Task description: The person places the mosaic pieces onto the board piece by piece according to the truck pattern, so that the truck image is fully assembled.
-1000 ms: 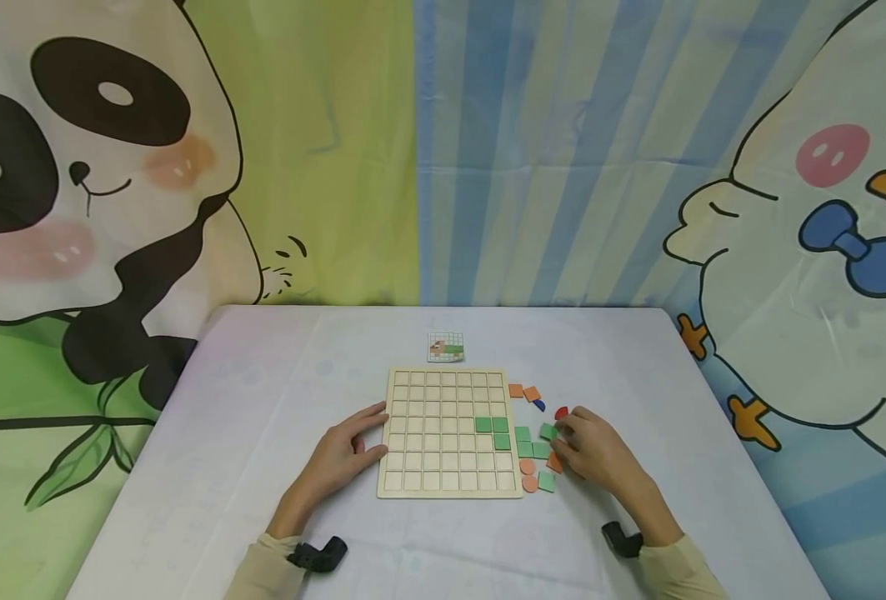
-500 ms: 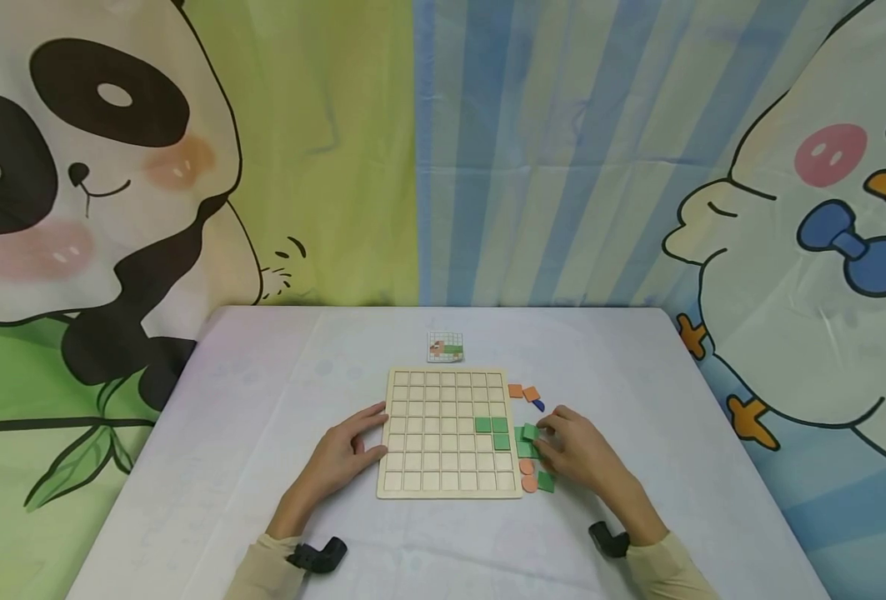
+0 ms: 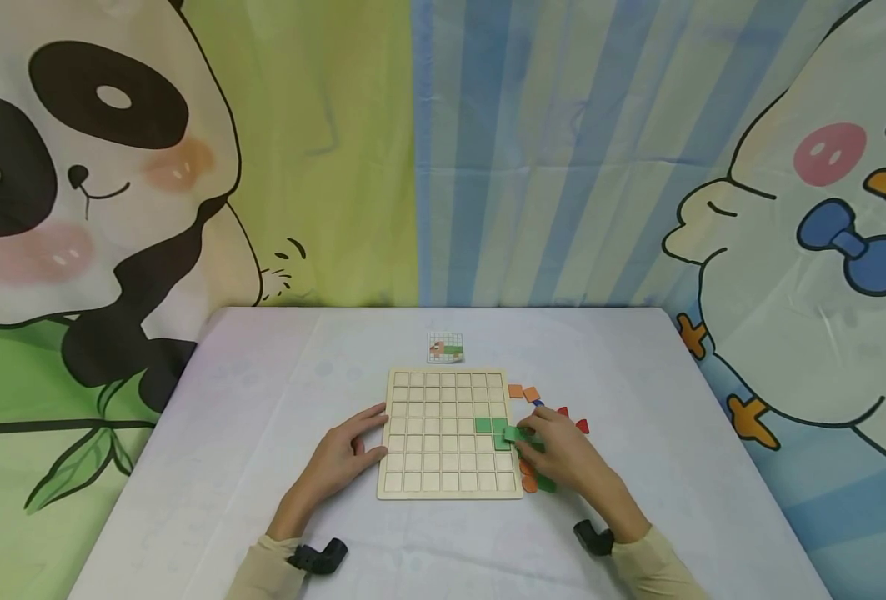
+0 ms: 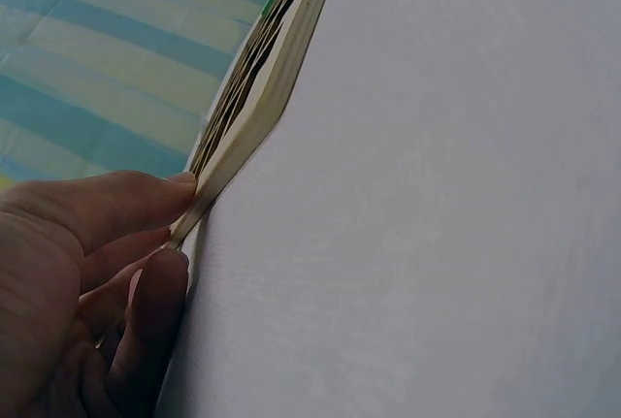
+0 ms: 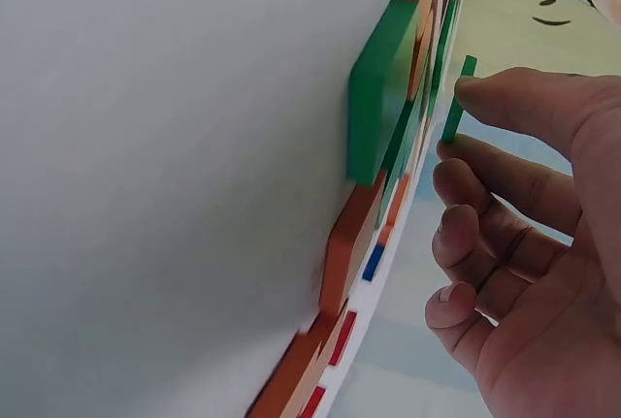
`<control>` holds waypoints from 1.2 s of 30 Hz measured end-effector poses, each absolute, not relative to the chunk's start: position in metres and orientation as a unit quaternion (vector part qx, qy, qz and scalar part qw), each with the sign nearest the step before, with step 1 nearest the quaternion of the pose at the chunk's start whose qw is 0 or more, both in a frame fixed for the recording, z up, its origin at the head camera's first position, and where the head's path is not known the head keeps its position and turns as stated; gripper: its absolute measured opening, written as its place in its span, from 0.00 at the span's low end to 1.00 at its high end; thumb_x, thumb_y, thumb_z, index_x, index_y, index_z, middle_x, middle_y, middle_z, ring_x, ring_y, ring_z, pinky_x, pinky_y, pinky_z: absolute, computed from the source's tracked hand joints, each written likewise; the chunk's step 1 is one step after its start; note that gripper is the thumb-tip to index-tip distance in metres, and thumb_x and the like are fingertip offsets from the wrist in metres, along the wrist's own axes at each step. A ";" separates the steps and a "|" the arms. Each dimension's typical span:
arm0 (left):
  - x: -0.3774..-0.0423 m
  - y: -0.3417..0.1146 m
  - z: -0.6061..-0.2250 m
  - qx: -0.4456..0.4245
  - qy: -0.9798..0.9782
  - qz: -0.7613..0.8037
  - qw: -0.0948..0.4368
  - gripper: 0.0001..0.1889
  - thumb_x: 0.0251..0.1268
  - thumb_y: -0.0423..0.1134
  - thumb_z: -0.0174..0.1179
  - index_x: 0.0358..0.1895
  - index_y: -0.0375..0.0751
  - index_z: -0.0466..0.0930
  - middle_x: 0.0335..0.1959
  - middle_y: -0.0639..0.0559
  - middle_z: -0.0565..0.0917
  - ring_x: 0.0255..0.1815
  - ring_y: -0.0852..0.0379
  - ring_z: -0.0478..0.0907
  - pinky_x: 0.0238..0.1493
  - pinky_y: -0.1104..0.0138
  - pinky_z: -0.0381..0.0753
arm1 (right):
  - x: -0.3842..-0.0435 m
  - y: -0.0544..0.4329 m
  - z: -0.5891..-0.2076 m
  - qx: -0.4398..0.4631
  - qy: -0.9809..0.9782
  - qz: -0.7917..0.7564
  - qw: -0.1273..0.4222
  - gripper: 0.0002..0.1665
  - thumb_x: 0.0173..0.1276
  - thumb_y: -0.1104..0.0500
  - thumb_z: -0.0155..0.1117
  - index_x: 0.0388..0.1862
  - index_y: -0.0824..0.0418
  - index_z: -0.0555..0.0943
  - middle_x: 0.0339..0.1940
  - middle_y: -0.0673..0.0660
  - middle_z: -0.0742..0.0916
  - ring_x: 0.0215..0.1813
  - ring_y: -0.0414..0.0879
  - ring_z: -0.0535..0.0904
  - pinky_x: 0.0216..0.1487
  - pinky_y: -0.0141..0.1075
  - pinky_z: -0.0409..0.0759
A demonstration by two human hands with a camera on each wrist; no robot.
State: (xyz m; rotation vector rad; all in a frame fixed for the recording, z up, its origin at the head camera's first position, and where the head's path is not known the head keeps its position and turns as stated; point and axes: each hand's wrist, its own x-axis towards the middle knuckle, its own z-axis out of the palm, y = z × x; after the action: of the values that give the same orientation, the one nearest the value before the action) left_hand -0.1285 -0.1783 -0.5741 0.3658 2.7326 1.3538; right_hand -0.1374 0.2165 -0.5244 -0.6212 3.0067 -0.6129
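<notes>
A wooden grid board [image 3: 443,482] lies flat, with three green square tiles [image 3: 483,425] set in cells near its right side. My left hand [image 3: 341,450] rests against the board's left edge, thumb and fingertips touching the rim; the left wrist view shows the thumb [image 4: 146,200] on that edge. Between right thumb and index finger, my right hand [image 3: 566,454] pinches another green tile [image 5: 461,98]. This tile is over the board's right border, beside the placed ones. The other right fingers are curled loosely and hold nothing. Part of the loose pieces is hidden under this hand.
A small picture card [image 3: 445,347] lies behind the board. Along the board's right side are loose pieces: orange squares [image 3: 531,393], a mostly covered blue piece, red pieces [image 3: 583,426], orange rounds [image 3: 530,485] and more green squares [image 3: 546,485]. A patterned curtain hangs behind the table.
My right hand has carried the green tile leftward from the loose pieces to the board's right border. Red pieces that it covered show again. The left hand has stayed put.
</notes>
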 end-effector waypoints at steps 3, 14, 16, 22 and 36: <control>-0.128 -0.178 -0.574 0.120 0.889 0.440 0.033 0.31 0.66 0.38 0.74 0.73 0.42 0.79 0.80 0.50 0.74 0.24 0.69 0.69 0.29 0.73 0.73 | -0.138 0.212 -0.525 -0.208 0.959 -0.191 0.001 0.14 0.67 0.55 0.77 0.49 0.58 0.90 0.38 0.47 0.84 0.38 0.38 0.73 0.38 0.28 0.75; -0.128 -0.178 -0.573 0.113 0.893 0.435 0.027 0.31 0.66 0.38 0.75 0.72 0.42 0.79 0.79 0.50 0.75 0.24 0.69 0.68 0.29 0.73 0.72 | -0.140 0.193 -0.526 -0.241 0.953 -0.184 0.007 0.15 0.68 0.54 0.78 0.49 0.59 0.90 0.39 0.47 0.84 0.36 0.37 0.70 0.37 0.28 0.71; -0.128 -0.178 -0.572 0.112 0.892 0.437 0.030 0.31 0.66 0.38 0.75 0.72 0.43 0.79 0.79 0.51 0.75 0.23 0.69 0.68 0.29 0.73 0.72 | -0.139 0.191 -0.526 -0.246 0.953 -0.179 0.008 0.14 0.68 0.53 0.78 0.49 0.58 0.90 0.40 0.47 0.85 0.36 0.37 0.71 0.37 0.28 0.72; -0.129 -0.178 -0.574 0.115 0.890 0.440 0.033 0.31 0.66 0.38 0.74 0.73 0.43 0.79 0.80 0.50 0.74 0.24 0.68 0.68 0.29 0.72 0.72 | -0.140 0.186 -0.527 -0.266 0.949 -0.171 0.004 0.15 0.68 0.54 0.77 0.51 0.57 0.90 0.42 0.48 0.86 0.38 0.37 0.73 0.40 0.29 0.76; -0.128 -0.176 -0.569 0.108 0.890 0.442 0.035 0.31 0.66 0.39 0.75 0.72 0.42 0.80 0.79 0.51 0.75 0.25 0.68 0.69 0.29 0.73 0.71 | -0.138 0.181 -0.526 -0.287 0.945 -0.157 -0.021 0.12 0.69 0.53 0.77 0.48 0.57 0.91 0.40 0.49 0.85 0.36 0.38 0.74 0.39 0.29 0.75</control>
State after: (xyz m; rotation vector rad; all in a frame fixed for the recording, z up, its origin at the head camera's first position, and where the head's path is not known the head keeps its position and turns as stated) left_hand -0.1277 -0.1761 -0.5689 0.3311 2.7354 1.3570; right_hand -0.1380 0.1811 -0.5261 -0.9139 3.0088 -0.5013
